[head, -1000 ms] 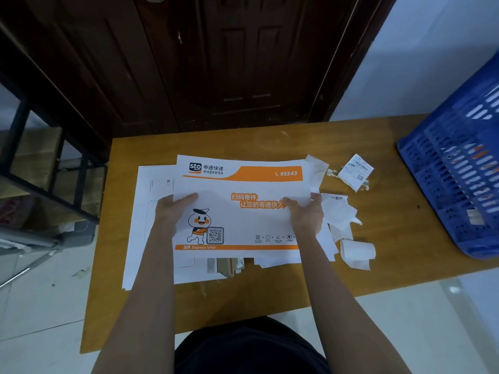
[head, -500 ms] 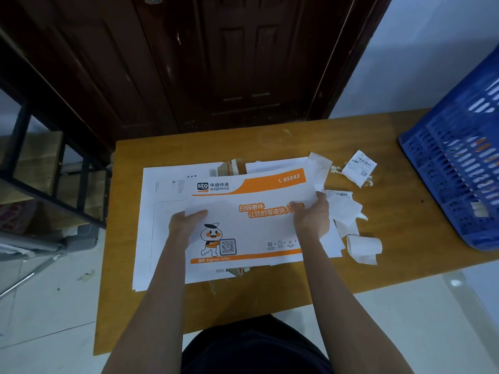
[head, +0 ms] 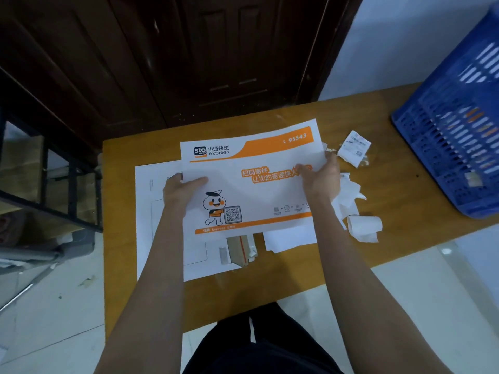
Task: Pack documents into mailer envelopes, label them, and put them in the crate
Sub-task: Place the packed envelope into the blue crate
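Mailer envelope (head: 251, 182) now lifted and tilted up off the table (head: 364, 244), top edge toward 12 o'clock. Left hand (head: 179, 188) and right hand (head: 320, 178) pinch its side edges. Blue crate (head: 453, 136) at 3 o'clock.

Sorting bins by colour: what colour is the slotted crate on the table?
Blue, a slotted plastic crate; it shows in the head view, at the right.
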Motion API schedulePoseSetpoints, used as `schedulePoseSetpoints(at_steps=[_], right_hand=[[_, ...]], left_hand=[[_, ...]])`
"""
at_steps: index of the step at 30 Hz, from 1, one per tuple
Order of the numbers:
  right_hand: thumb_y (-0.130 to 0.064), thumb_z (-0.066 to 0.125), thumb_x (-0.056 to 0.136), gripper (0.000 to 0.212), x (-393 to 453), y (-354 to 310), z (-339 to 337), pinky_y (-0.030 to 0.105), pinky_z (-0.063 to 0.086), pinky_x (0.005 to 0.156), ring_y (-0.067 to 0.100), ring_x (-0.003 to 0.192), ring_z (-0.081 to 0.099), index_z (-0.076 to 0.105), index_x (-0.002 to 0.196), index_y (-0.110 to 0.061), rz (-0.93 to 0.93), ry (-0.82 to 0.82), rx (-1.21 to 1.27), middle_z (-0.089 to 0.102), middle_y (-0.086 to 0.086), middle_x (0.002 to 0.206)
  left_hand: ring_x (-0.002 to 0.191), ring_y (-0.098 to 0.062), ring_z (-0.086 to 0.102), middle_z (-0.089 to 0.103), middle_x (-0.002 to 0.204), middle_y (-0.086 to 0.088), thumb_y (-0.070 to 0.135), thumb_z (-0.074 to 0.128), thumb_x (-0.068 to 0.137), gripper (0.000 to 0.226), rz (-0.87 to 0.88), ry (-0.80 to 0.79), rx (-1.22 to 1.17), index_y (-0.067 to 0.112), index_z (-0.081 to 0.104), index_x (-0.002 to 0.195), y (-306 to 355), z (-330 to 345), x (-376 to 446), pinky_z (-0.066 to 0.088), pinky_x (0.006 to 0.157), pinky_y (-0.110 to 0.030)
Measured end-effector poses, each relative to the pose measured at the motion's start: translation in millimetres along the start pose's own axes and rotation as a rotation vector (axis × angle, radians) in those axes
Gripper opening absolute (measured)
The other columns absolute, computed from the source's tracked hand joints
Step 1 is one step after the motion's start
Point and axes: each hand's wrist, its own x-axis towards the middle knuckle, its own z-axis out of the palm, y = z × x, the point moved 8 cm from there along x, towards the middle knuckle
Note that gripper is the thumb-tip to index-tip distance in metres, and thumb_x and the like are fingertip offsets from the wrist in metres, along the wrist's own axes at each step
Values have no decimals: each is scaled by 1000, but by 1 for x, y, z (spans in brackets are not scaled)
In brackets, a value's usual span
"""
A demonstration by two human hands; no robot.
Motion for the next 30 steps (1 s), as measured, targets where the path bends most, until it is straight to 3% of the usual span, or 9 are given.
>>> schedulePoseSetpoints(at_steps=[5,9,14,17,22,24,30], right_hand=[[-33,77,75,64,9,3,-24,34,45,77,23,107,60,47,130,-19,11,43,-5,57,0,124],[-33,77,75,62,20,10,-48,36,48,77,23,106,60,49,128,-19,26,76,-24,58,1,121],[-35,76,76,58,47,11,-92,35,49,77,22,104,60,50,125,-19,27,118,-9,58,0,120],[-34,76,76,56,67,10,-131,39,51,81,22,105,59,52,124,-18,18,138,-3,57,1,120],[-37,77,72,53,105,29,-228,41,50,84,27,103,60,57,117,-17,57,202,-20,60,5,117],[-38,76,71,53,121,35,-274,39,47,81,27,104,60,58,117,-17,49,249,-9,61,5,116],[-39,77,70,53,160,53,-401,37,44,77,25,106,58,59,115,-17,24,361,58,60,2,115]], left_hand=[[96,-29,66,70,106,-10,17,79,75,29,31,-58,22,10,69,101,14,21,-4,54,90,-41],[85,-26,65,68,99,-8,15,78,75,22,57,-106,17,15,66,94,28,48,-12,53,76,-34],[86,-23,64,65,104,-4,16,78,76,37,125,-170,60,15,55,104,72,91,-25,52,73,-34],[80,-20,64,63,101,-2,16,77,76,44,172,-220,101,14,48,109,103,122,-42,53,68,-35],[72,-12,66,65,87,3,10,76,76,24,321,-336,138,16,56,90,168,197,-97,51,58,-25],[59,-3,66,65,78,8,8,75,77,22,384,-368,113,19,57,82,196,232,-126,48,46,-18],[86,-19,64,65,103,-3,10,73,79,41,457,-446,55,9,53,115,247,335,-204,49,62,-29]])
